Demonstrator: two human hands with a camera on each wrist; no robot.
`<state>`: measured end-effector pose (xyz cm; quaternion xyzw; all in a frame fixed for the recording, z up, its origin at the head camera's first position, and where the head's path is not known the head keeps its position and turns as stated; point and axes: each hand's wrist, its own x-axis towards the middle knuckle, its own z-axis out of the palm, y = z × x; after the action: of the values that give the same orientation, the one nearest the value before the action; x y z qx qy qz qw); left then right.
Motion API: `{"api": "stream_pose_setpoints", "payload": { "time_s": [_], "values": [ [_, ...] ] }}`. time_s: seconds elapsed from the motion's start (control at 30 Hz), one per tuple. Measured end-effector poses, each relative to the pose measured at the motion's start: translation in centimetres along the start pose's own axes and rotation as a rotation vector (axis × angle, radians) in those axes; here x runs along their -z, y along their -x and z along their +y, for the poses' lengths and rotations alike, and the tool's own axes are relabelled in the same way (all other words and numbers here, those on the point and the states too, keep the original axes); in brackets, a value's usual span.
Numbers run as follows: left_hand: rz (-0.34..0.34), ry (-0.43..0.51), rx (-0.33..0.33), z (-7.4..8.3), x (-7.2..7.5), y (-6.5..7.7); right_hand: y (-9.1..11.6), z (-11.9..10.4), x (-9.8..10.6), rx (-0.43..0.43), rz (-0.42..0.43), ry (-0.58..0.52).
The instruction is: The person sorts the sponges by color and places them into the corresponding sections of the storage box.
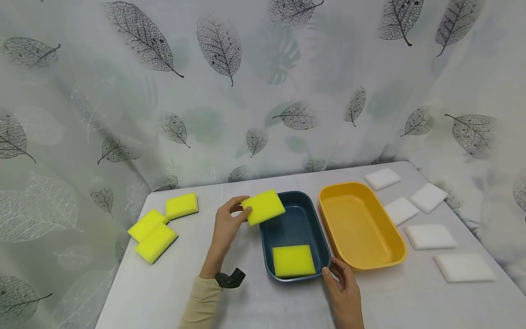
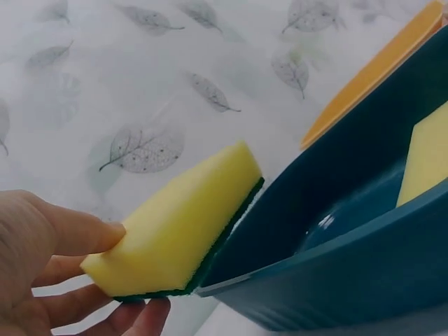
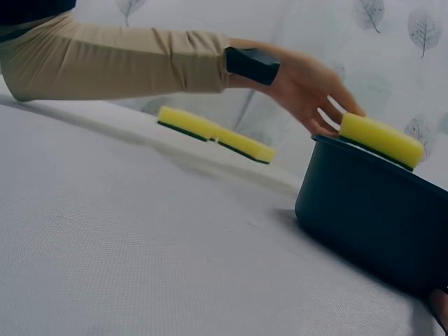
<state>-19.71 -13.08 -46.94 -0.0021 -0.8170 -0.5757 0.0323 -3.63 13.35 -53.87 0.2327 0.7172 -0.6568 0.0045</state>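
Between fingers of the left hand (image 1: 228, 219), a yellow sponge (image 1: 265, 208) is hanging at a blue tray's rim (image 1: 262, 249); the right hand (image 1: 344, 289) is gripping the tray's near corner.

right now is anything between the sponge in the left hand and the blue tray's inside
Only the rim of the blue tray, close by the held sponge; the sponge inside sits at the near end.
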Motion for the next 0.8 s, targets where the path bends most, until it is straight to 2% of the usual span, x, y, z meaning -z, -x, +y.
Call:
{"api": "stream_pose_setpoints", "payload": {
  "time_s": [0.33, 0.8],
  "values": [
    [-0.015, -0.047, -0.048, 0.7, -2.0, 0.3, -0.2, 0.2, 0.1, -0.005, -0.015, 0.007],
    [-0.069, -0.099, -0.104, 0.3, -4.0, 0.2, -0.2, 0.2, 0.1, -0.007, -0.012, 0.022]
  ]
}}
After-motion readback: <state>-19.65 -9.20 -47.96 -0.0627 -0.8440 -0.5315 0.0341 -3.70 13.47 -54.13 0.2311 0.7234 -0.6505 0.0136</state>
